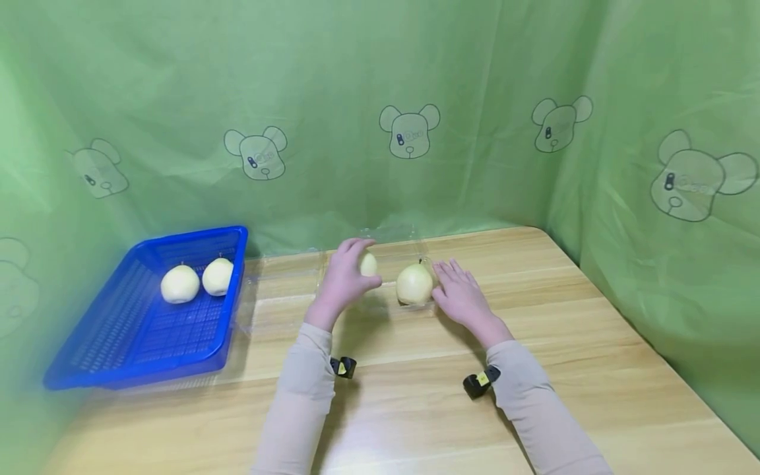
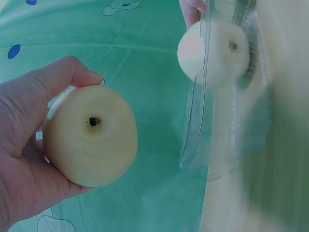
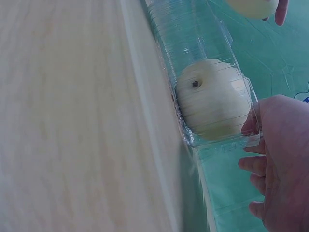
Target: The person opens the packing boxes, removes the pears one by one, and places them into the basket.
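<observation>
My left hand [image 1: 344, 277] grips a round pale-yellow pear [image 2: 91, 140], thumb and fingers curled around its sides. It is raised beside a clear plastic box [image 3: 188, 34], and the head view shows only part of this fruit past the hand. Another pear [image 1: 414, 285] sits in the right end of the box, its dark stem pit visible in the right wrist view. My right hand [image 1: 463, 297] holds the box's right end wall, the thumb at the rim by the pear and the other fingers outside.
On the left of the wooden table [image 1: 410, 389] stands a blue plastic basket [image 1: 222, 353] holding two more pears [image 1: 180, 284]. Clear plastic, hard to make out, lies between basket and left hand. A green curtain [image 1: 332, 79] hangs behind the table and along its sides.
</observation>
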Motion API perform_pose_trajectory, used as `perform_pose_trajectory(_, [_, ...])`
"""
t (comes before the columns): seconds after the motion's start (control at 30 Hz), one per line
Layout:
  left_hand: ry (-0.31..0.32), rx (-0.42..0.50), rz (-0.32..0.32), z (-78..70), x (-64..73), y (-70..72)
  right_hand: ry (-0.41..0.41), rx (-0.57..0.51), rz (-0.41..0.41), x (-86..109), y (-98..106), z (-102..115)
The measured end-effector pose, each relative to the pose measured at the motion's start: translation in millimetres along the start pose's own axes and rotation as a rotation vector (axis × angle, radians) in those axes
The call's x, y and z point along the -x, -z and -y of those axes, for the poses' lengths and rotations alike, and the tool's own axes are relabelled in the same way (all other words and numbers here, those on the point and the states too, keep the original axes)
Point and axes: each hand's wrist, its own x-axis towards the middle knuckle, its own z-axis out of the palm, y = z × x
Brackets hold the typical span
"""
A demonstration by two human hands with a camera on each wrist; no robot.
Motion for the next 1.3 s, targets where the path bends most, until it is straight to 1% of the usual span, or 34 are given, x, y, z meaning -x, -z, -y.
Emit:
perform_pose_trajectory(0.23, [0.000, -0.039, 0.007, 4.5, 3.2, 12.9, 0.001, -0.007, -0.007, -0.2, -0.4, -0.2])
perform_pose_trajectory(0.47, [0.000, -0.085, 0.018, 13.2, 7.7, 31.2, 0.002, -0.013, -0.005, -0.4, -0.3, 0.5])
perform_pose_trajectory(0.7, [0.000, -0.109, 0.014, 21.0, 10.6, 50.7, 0.002, -0.020, -0.002, -0.2, 0.3, 0.1])
perform_pose_trajectory(1.07, [0.028, -0.143, 0.013, 31.3, 13.2, 71.0, -0.004, -0.031, 0.010, 0.7, 0.9, -0.5])
perform_pose_trajectory(1.17, [0.021, -0.159, 0.010, 32.7, 15.1, 76.8, -0.003, -0.031, 0.009, 0.3, 0.4, -0.9])
perform_pose_trajectory(1.3, [0.006, -0.204, -0.001, 36.6, 16.3, 85.3, 0.002, -0.029, 0.004, -0.2, 0.0, -1.2])
